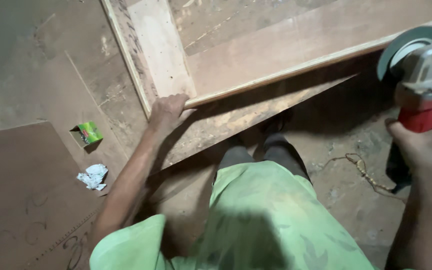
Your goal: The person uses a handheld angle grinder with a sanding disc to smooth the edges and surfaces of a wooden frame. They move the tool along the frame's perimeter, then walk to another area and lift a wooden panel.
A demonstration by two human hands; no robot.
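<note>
Leftmost, lying on the brown sheet flooring (31,170): a small green box (90,132), opened, and just below it a crumpled scrap of white paper (93,176). Further right, left hand (167,111) reaching forward on a bare arm, fingers curled down over the near corner of a wooden frame (256,55), gripping its edge where a pale upright board meets a long pale rail running up to the right. Beneath the frame, a rough board with a sharp diagonal edge, partly in shadow. Centre bottom, pale green patterned shirt and dark trousers, feet dim below the frame. On the dusty floor to the right, a twisted bit of cord (361,170). Far right, right hand (423,150) wrapped tight round the red body of an angle grinder (423,80), grey head and disc raised near the rail's far end, not touching the wood
</note>
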